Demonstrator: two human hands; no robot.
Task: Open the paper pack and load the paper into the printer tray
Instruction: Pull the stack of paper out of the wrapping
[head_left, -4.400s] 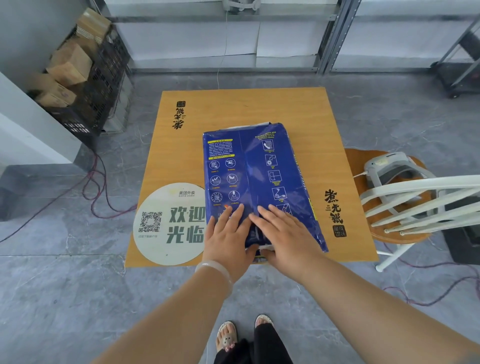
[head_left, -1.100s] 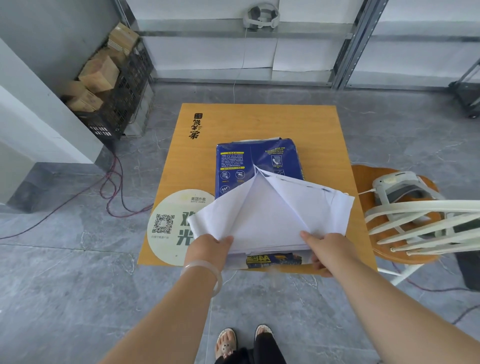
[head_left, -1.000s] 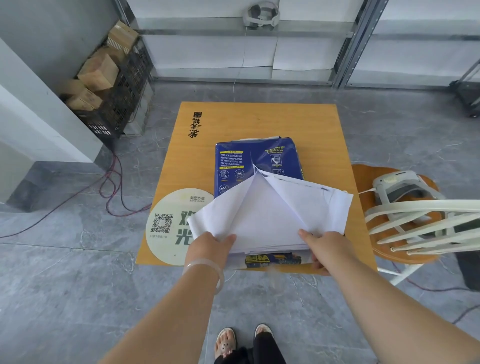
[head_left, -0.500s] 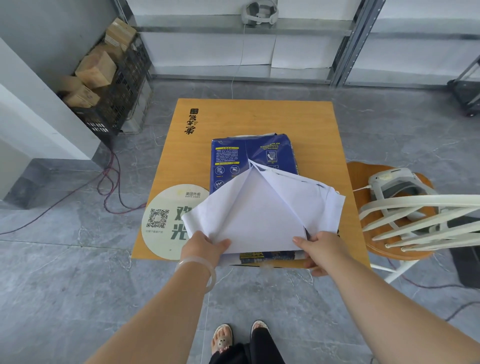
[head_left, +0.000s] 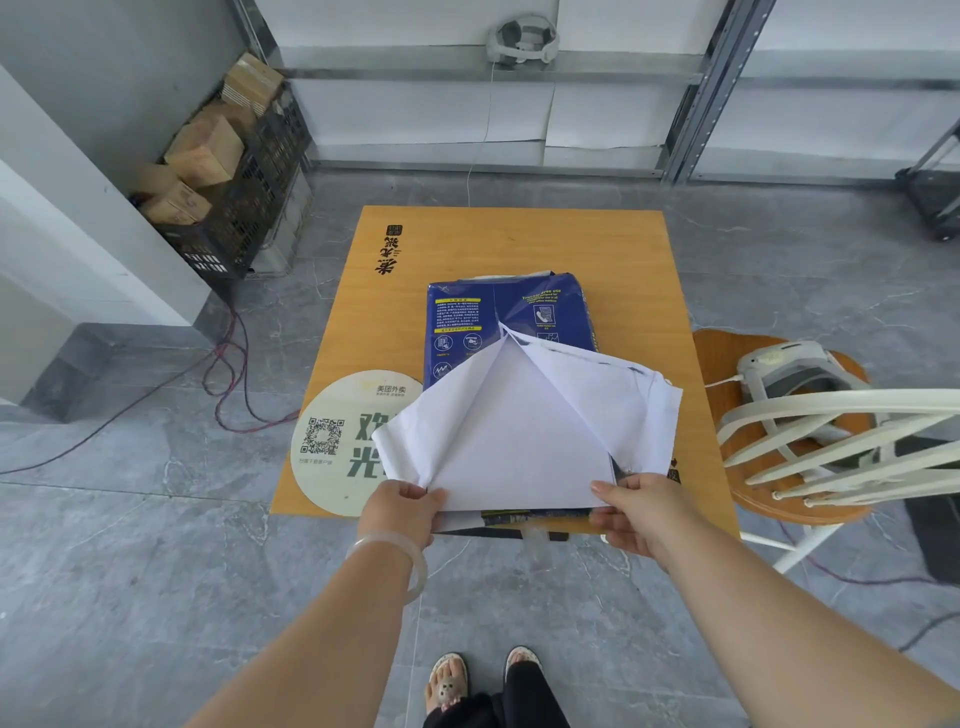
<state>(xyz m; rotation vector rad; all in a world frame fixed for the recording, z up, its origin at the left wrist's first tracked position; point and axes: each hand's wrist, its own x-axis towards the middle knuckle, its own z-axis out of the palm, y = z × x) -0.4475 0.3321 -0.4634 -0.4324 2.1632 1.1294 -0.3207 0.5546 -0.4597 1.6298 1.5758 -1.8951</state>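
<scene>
A blue paper pack (head_left: 509, 317) lies lengthwise on the wooden table (head_left: 519, 239). Its wrapper is torn open at the near end, and the white inner flaps (head_left: 524, 431) are spread to both sides over the stack of white paper. My left hand (head_left: 400, 512) grips the left flap at its near corner. My right hand (head_left: 639, 512) grips the right flap near the pack's front edge. A grey-white printer (head_left: 789, 374) sits on the round wooden chair seat to the right of the table.
A round white sticker with a QR code (head_left: 337, 441) covers the table's near left corner. The white chair back (head_left: 841, 431) juts in at the right. A black crate of cardboard boxes (head_left: 223, 171) stands far left, with red cables (head_left: 228, 384) on the floor.
Since the earliest frame the wrapper has been torn open from the near end and its flaps spread apart. In the last second both hands keep hold of the flaps and barely move.
</scene>
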